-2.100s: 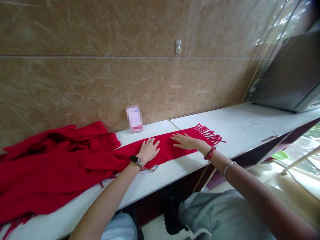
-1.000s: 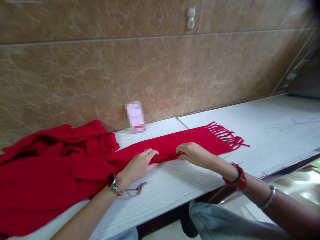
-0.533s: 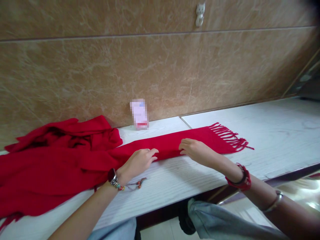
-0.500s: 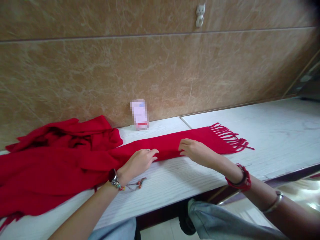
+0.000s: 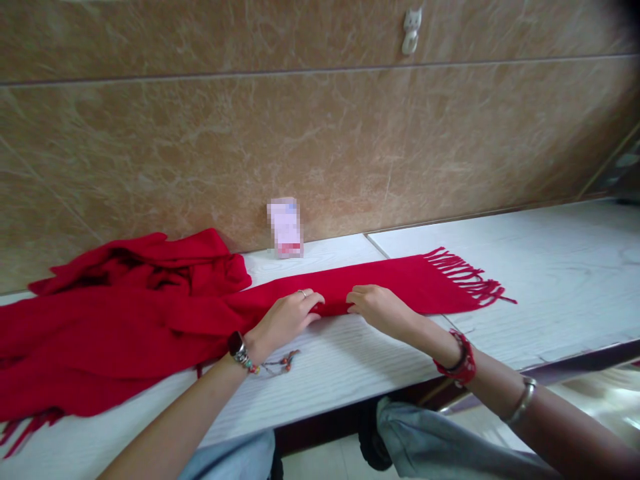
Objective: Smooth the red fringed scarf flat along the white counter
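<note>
A red scarf (image 5: 395,275) lies along the white wood-grain surface, its right part flat in a narrow strip with a loose fringe at the end. To the left the red cloth widens and bunches up in folds. My left hand (image 5: 286,321) is at the strip's front edge, fingers bent over the cloth with the thumb below it. A short way to the right, my right hand (image 5: 379,307) has its fingers curled onto the same edge. The right fingertips are partly hidden. Both hands pinch the cloth, with a gap of bare strip between them.
A brown marbled wall (image 5: 330,147) rises right behind the surface, with a white cat-shaped hook (image 5: 412,31) on it. A blurred pinkish card-like object (image 5: 287,227) leans there. The surface's front edge (image 5: 320,417) runs just above my knees.
My right hand has moved left along the front edge, closer to my left hand. The left hand's fingers have closed in on the cloth. The view has shifted slightly.
</note>
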The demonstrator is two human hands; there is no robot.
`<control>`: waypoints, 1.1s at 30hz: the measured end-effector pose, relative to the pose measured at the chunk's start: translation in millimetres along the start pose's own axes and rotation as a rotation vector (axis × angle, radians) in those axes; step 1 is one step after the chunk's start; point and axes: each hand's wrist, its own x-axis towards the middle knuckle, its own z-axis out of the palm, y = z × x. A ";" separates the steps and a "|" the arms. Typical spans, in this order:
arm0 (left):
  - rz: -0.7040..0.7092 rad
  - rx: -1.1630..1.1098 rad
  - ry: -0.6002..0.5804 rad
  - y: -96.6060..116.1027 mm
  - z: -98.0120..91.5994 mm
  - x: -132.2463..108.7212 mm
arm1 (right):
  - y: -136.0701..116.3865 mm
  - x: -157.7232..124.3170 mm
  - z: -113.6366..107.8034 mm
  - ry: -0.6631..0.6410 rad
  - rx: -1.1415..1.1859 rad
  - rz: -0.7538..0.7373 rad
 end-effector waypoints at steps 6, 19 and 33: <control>-0.017 -0.022 0.011 -2.6 -1.7 1.1 | 4.8 -0.1 0.3 0.010 -0.004 -0.013; 0.176 0.087 -0.114 0.0 -4.1 -5.3 | -9.3 -6.1 0.2 0.045 -0.029 -0.166; 0.187 0.183 -0.068 -2.6 -5.9 -5.7 | -1.1 -12.1 13.7 0.181 -0.090 -0.179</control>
